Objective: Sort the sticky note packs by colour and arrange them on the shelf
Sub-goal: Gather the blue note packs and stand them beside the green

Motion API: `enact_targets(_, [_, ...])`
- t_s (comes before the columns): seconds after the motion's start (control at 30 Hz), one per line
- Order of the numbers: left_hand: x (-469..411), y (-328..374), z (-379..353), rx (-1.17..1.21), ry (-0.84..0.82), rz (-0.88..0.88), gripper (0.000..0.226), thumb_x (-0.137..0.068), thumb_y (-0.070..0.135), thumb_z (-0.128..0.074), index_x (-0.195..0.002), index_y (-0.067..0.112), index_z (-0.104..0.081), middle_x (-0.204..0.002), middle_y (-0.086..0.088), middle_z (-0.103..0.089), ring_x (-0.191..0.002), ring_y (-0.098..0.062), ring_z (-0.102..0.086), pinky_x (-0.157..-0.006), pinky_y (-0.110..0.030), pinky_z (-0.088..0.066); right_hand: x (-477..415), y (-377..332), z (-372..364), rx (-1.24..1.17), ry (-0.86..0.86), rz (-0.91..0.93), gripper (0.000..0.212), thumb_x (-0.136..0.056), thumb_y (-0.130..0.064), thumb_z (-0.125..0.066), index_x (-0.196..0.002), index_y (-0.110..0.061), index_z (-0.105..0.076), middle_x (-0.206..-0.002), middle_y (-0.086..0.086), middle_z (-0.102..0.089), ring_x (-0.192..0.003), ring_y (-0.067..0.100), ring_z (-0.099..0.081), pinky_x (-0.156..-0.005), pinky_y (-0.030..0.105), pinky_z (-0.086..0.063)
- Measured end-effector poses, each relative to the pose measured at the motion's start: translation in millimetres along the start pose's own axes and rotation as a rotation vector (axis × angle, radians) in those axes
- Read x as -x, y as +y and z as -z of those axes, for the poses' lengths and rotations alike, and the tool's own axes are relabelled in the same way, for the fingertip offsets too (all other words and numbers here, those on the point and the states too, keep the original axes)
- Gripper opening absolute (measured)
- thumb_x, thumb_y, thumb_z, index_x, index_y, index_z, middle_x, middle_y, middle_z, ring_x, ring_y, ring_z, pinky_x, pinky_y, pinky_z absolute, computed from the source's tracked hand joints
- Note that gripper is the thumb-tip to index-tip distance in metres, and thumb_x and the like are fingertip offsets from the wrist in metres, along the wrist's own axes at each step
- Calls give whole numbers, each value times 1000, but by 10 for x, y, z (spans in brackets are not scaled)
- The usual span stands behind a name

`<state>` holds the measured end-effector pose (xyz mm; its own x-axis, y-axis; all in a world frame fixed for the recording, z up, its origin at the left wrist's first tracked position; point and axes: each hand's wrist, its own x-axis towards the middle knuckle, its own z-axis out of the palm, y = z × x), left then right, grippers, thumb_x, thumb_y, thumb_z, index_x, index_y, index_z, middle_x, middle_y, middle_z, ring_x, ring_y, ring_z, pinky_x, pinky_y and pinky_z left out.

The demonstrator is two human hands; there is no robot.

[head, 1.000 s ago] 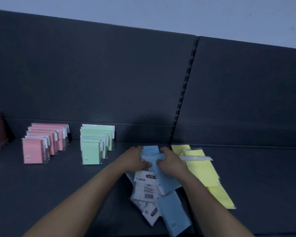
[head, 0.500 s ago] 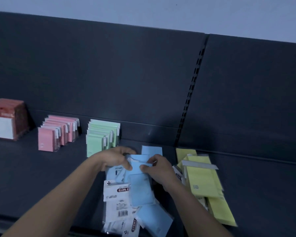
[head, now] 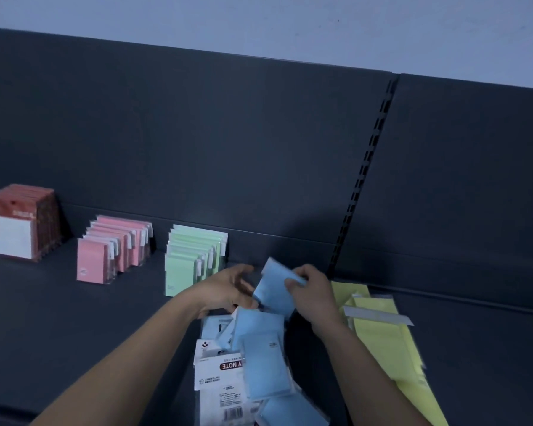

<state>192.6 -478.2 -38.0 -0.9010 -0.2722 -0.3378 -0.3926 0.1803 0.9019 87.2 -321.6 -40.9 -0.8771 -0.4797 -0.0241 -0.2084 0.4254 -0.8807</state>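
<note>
The right hand (head: pixel 313 295) pinches a blue pack (head: pixel 273 290) (left hand (head: pixel 225 290) close, blurred) over the pile (head: pixel 262 364).

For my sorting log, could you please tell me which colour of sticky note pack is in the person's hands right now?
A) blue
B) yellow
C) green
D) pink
A: the right hand pinches a blue pack just behind the loose blue pile, while the pink row and green row stand apart on the left.
</note>
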Motion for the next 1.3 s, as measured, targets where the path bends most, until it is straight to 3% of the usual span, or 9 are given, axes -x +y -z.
enact_targets(0.1, [-47,65,-24,-255,36,82,63,-85,30,-71,-140,17,-44,-123,-3,-59,-103,-17,-61,-74,-24,-54,-6,-88,113,39,237,89,2,-95,-14,-50,-93,-16,-49,-89,0,-56,-80,20,-54,-56,27,-36])
enact_targets(0.2, [-212,147,-147,-606,212,10,51,-87,43,-63,-129,15,-54,-126,-5,-58,-109,-22,-59,-87,-31,-51,-33,-112,174,53,283,98,2,-96,-13,-48,-96,-15,-48,-90,0,-56,-80,19,-54,-55,27,-36])
enact_targets(0.4, [-481,151,-475,-927,227,-25,82,-78,54,-65,-144,20,-31,-141,-4,-38,-135,-27,-29,-107,-43,-30,-43,-42,159,168,263,86,8,-95,-13,-47,-101,-14,-52,-94,1,-57,-87,22,-56,-69,33,-47])
enact_targets(0.53, [-510,202,-381,-767,178,23,77,-69,37,-81,-131,12,-44,-131,-7,-40,-125,-24,-40,-100,-35,-42,-40,-7,207,168,220,37,13,-95,-15,-47,-105,-15,-55,-95,-1,-57,-88,21,-56,-69,30,-44])
enact_targets(0.7, [-405,181,-139,-52,280,-54,38,-70,-8,-75,-100,9,-59,-99,-11,-63,-79,-18,-58,-62,-26,-50,-17,-25,249,27,91,26,9,-94,-15,-50,-99,-18,-56,-96,-1,-60,-89,20,-59,-72,36,-50])
enact_targets(0.87, [-240,272,-48,375,367,-238,34,-75,-14,-70,-95,10,-55,-70,-6,-59,-63,-18,-60,-60,-29,-51,27,-118,197,23,-49,182,12,-91,-14,-58,-93,-25,-62,-97,-4,-62,-88,15,-59,-70,29,-49])
enact_targets(1.0, [-119,266,10,248,364,-302,15,-88,6,-65,-74,7,-63,-62,-1,-65,-55,-14,-57,-58,-25,-43,50,-186,110,126,-1,385,18,-86,-12,-65,-100,-23,-68,-99,-2,-54,-90,11,-56,-81,29,-47])
enact_targets(1.17, [53,151,28,258,196,-242,40,-99,36,-46,-101,3,-69,-98,-13,-72,-88,-21,-67,-85,-33,-50,88,-220,17,200,-12,487,18,-84,-14,-67,-101,-20,-65,-94,-5,-52,-84,8,-53,-78,25,-44])
enact_targets(1.3, [144,112,40,18,193,-336,18,-89,28,-67,-105,20,-68,-100,-2,-68,-85,-14,-61,-77,-29,-47,119,-240,-73,129,4,432,30,-76,-18,-77,-99,-21,-58,-90,-4,-56,-79,10,-53,-70,26,-47])
